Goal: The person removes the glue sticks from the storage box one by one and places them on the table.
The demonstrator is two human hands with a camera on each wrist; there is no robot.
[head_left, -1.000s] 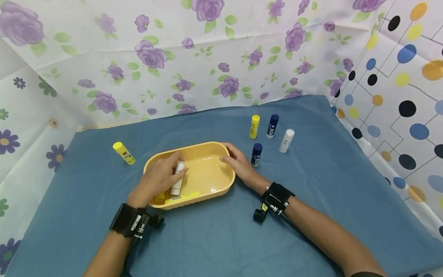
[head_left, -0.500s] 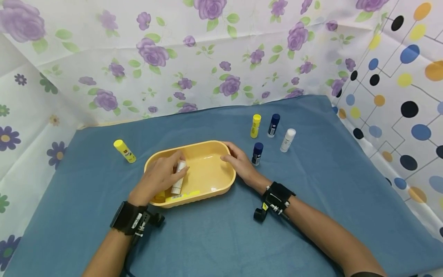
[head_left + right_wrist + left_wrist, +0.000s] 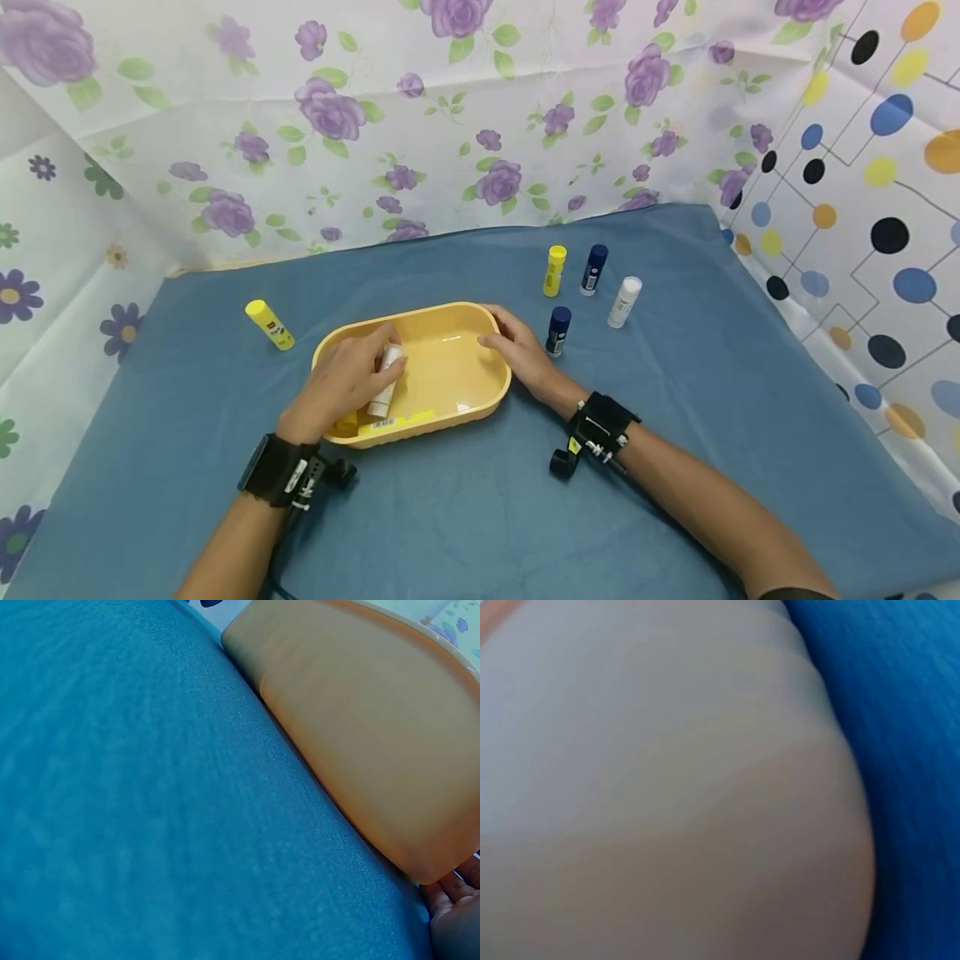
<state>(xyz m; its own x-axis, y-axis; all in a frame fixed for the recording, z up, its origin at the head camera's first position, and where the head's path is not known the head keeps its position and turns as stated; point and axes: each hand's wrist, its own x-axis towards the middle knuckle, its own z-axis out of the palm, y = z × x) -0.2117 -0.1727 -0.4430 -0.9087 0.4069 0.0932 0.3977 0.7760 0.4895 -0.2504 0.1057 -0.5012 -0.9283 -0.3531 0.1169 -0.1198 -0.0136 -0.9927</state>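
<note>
In the head view my left hand [image 3: 341, 379] reaches into the left part of a yellow plastic tray [image 3: 457, 375]. Its thumb and fingers hold a white glue stick [image 3: 382, 396] that leans inside the tray; the fingertips are partly hidden. Beneath the palm, a yellow glue stick [image 3: 345, 423] shows only in part. My right hand [image 3: 521, 350] grips the tray's right end, thumb over the rim and fingers outside. The right wrist view has the tray's outer wall [image 3: 375, 727] close to the blue cloth, with the right fingers at its lower corner. The left wrist view is a blurred close-up.
Right of the tray stand a yellow glue stick [image 3: 554, 271], two blue-capped ones, the nearer [image 3: 558, 332] beside my right hand, and a white glue stick [image 3: 624, 302]. Another yellow glue stick [image 3: 270, 325] is at the left. Flowered sheets [image 3: 450, 133] bound the blue-clothed table [image 3: 465, 517].
</note>
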